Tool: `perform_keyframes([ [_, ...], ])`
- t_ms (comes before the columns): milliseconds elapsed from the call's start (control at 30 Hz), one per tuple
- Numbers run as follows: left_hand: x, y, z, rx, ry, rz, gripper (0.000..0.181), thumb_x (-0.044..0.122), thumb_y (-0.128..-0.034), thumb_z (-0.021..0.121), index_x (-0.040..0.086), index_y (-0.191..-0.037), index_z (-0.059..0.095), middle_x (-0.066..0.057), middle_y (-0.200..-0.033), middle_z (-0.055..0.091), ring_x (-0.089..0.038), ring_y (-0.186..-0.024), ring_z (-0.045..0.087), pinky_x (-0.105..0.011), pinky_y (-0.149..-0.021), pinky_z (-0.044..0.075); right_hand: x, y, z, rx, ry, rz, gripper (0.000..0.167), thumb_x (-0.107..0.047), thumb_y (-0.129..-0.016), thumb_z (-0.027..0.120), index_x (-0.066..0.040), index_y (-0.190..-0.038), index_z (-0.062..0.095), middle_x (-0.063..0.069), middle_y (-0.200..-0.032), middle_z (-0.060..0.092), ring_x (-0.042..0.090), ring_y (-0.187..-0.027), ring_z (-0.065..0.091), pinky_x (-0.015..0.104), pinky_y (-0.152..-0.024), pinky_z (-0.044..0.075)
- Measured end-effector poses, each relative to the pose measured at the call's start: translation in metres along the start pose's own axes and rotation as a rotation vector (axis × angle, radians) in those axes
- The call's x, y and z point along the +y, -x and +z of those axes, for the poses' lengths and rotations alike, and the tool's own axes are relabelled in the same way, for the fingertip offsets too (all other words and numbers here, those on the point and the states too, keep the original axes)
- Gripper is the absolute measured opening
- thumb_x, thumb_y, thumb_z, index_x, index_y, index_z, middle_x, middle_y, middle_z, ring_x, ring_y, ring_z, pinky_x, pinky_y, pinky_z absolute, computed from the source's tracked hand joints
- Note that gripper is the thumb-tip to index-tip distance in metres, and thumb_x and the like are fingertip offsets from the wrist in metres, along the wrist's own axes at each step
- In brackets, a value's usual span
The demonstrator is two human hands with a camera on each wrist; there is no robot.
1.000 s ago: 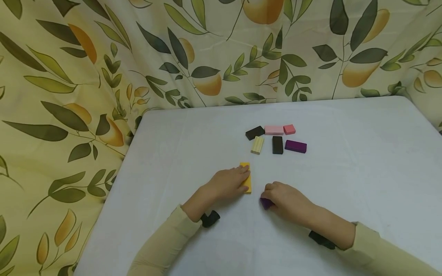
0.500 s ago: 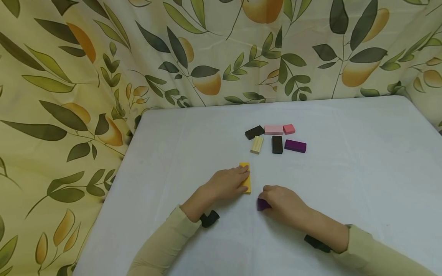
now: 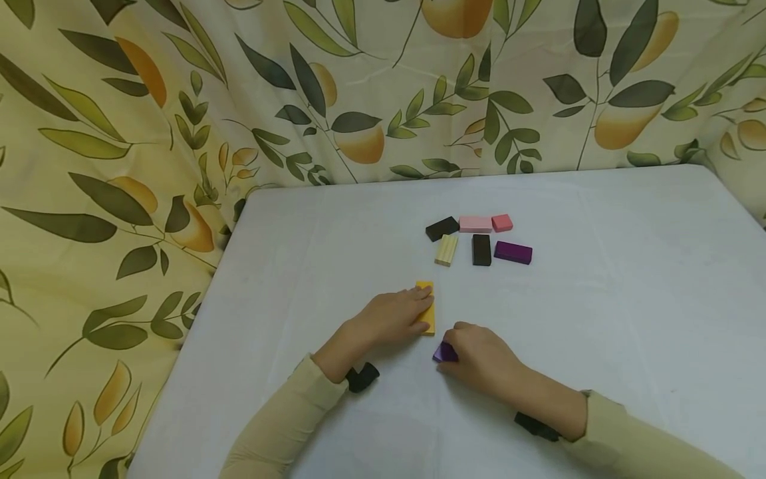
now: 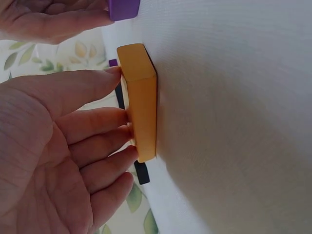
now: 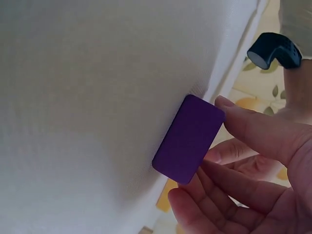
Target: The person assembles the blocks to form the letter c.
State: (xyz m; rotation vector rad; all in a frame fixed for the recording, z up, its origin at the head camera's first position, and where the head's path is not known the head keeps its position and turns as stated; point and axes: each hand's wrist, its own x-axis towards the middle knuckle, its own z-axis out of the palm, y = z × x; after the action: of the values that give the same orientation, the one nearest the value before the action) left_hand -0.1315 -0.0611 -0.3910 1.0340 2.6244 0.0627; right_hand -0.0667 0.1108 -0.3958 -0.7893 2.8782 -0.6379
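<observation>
A yellow block (image 3: pixel 429 324) lies flat on the white table, lengthwise away from me. My left hand (image 3: pixel 391 318) rests on it; in the left wrist view the extended fingertips touch the top face of the yellow block (image 4: pixel 145 117), thumb near one end. Just nearer and to the right, my right hand (image 3: pixel 483 357) pinches a purple block (image 3: pixel 445 353) between thumb and fingers. In the right wrist view, one smooth end of the purple block (image 5: pixel 189 139) faces the camera, at the cloth. A small gap separates the two blocks.
Farther back lie a tilted black block (image 3: pixel 442 229), a pink block (image 3: pixel 475 224), a small coral block (image 3: pixel 502 223), a cream ridged block (image 3: pixel 446 251), an upright-lying black block (image 3: pixel 481 250) and another purple block (image 3: pixel 513 253). A leaf-and-fruit patterned curtain (image 3: pixel 431 93) hangs behind the table.
My right hand has slid left and slightly toward me with the purple block, which now sits just below the yellow block's near end. The left hand has stayed in place.
</observation>
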Motion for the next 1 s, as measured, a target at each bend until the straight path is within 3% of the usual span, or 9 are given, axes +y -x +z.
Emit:
perform_keyframes([
  [567,-0.002,0.0,0.002,0.007,-0.001,0.016,0.051,0.033,-0.0948,0.05,0.01,-0.139,0.041,-0.002,-0.145,0.032,-0.017,-0.13,0.034,-0.028,-0.102,0.03,-0.007,-0.013,0.002,-0.036,-0.088,0.139,0.028,-0.022,-0.066,0.083,-0.003,-0.078,0.067,-0.002,-0.063,0.053,0.01,-0.057,0.045,0.023,-0.05,0.039],
  [1000,-0.001,-0.001,0.0,-0.001,-0.008,0.013,0.05,0.033,-0.0955,0.049,0.01,-0.139,0.042,-0.003,-0.145,0.032,-0.018,-0.13,0.033,-0.029,-0.103,0.029,-0.005,-0.019,0.003,-0.058,-0.156,0.18,0.027,-0.024,-0.067,0.083,-0.005,-0.076,0.065,-0.005,-0.061,0.051,0.011,-0.057,0.046,0.024,-0.051,0.04],
])
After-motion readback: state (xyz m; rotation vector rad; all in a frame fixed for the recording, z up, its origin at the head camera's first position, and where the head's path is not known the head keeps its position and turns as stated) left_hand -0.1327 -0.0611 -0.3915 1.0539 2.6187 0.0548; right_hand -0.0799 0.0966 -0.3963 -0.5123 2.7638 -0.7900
